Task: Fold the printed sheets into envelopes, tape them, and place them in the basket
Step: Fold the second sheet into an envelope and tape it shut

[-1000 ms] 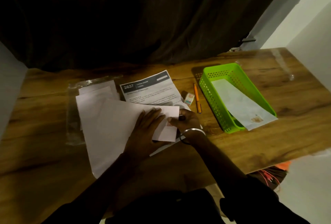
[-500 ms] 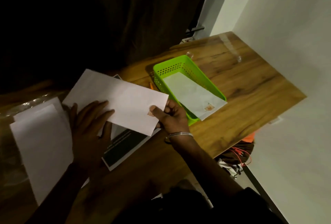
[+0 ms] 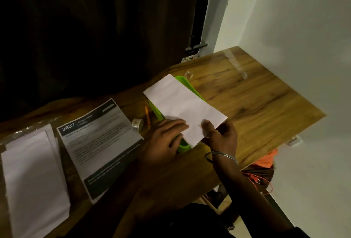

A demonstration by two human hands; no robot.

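A white envelope [image 3: 182,104] is held flat over the green basket [image 3: 183,147], hiding most of it. My right hand [image 3: 220,136] pinches the envelope's near end, thumb on top. My left hand [image 3: 165,139] rests on the envelope's near left edge with its fingers laid straight. A printed sheet [image 3: 100,142] headed "2637" lies on the wooden table [image 3: 256,104] left of my hands. A roll of clear tape [image 3: 137,124] sits at that sheet's right edge.
An orange pen [image 3: 147,116] lies between the tape and the basket. Blank white sheets [image 3: 34,177] are stacked at the left, partly on a clear plastic sleeve [image 3: 28,130]. A dark curtain hangs behind. The table's right edge drops to cables and orange cloth [image 3: 266,161].
Both hands carried the envelope rightward from the sheets to above the basket. The printed sheet it covered is exposed. The view swung to the right.
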